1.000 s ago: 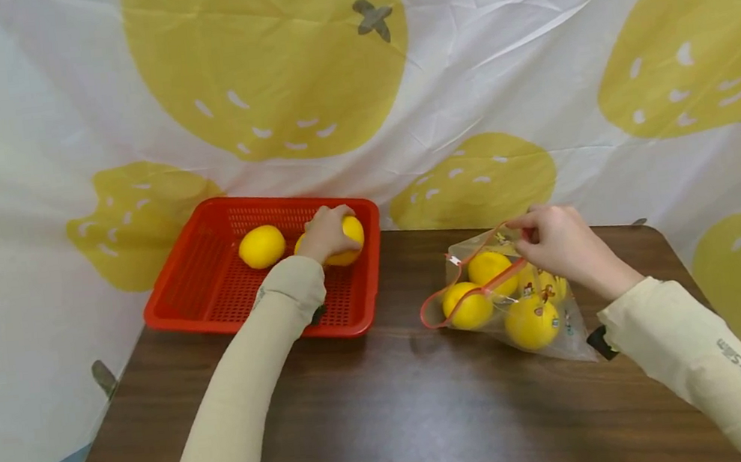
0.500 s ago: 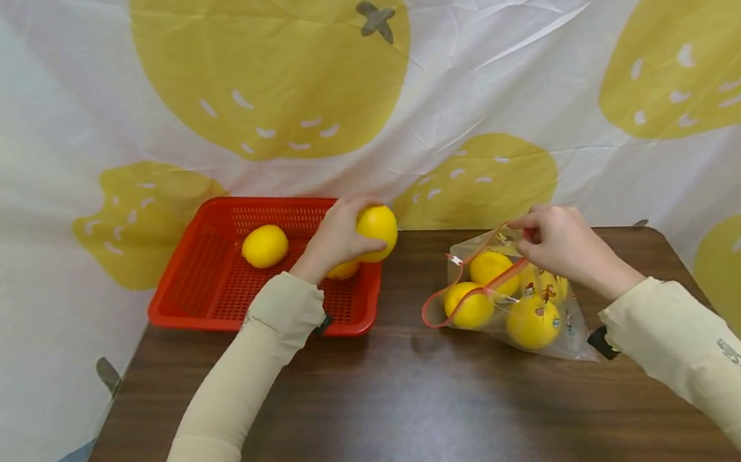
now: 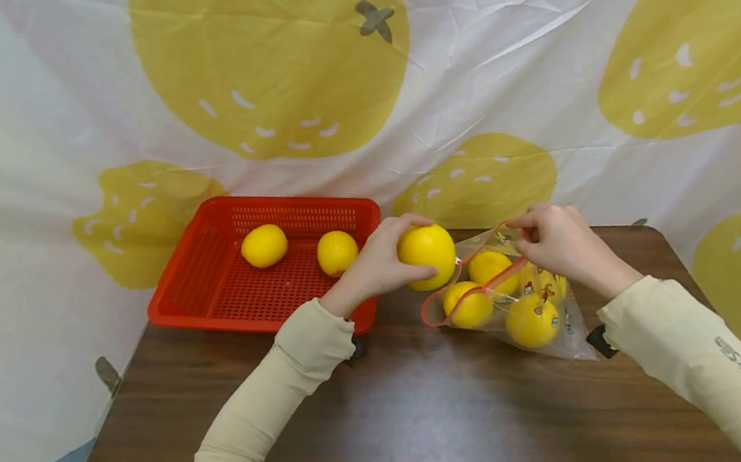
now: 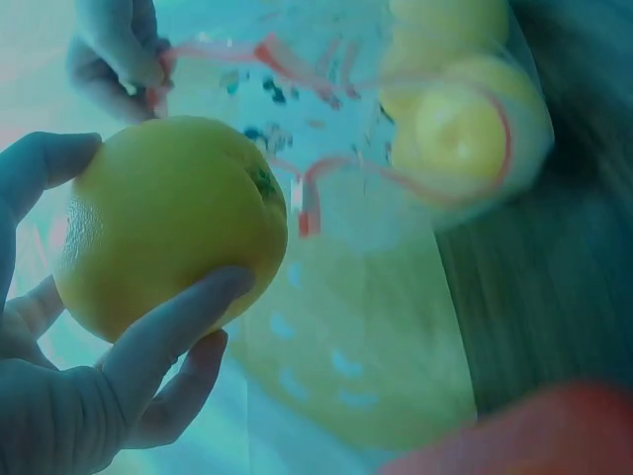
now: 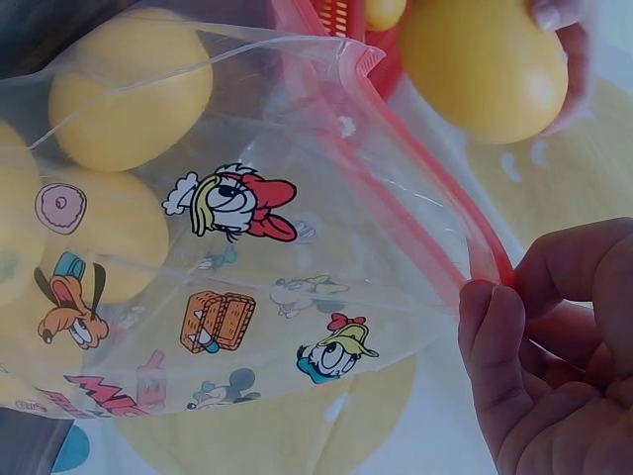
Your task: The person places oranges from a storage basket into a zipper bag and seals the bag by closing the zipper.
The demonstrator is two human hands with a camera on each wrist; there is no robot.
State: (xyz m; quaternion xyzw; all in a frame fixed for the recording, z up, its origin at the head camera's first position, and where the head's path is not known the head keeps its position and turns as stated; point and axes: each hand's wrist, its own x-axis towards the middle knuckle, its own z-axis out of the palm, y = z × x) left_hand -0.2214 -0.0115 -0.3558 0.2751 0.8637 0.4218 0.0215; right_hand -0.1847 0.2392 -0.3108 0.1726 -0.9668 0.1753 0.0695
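Note:
My left hand (image 3: 380,260) grips a round yellow fruit, an orange or grapefruit by its look (image 4: 173,228), and holds it in the air by the mouth of a clear zip bag (image 3: 573,322). In the left wrist view, thumb and fingers curl round the fruit and its green stem end shows. My right hand (image 3: 558,241) pinches the bag's red-edged rim (image 5: 485,252) between thumb and fingers. The bag's mouth gapes toward the left hand. Several yellow fruits (image 3: 532,322) lie inside the bag, which has cartoon prints on it.
A red plastic basket (image 3: 217,322) stands on the left of the brown wooden table (image 3: 444,411). Two yellow fruits lie in it, one toward the left (image 3: 264,246) and one toward the right (image 3: 337,252). A fruit-patterned cloth (image 3: 463,78) hangs behind the table.
My left hand has lifted a yellow fruit out of the basket and carried it right to the bag's mouth. The right hand and the bag have stayed in place.

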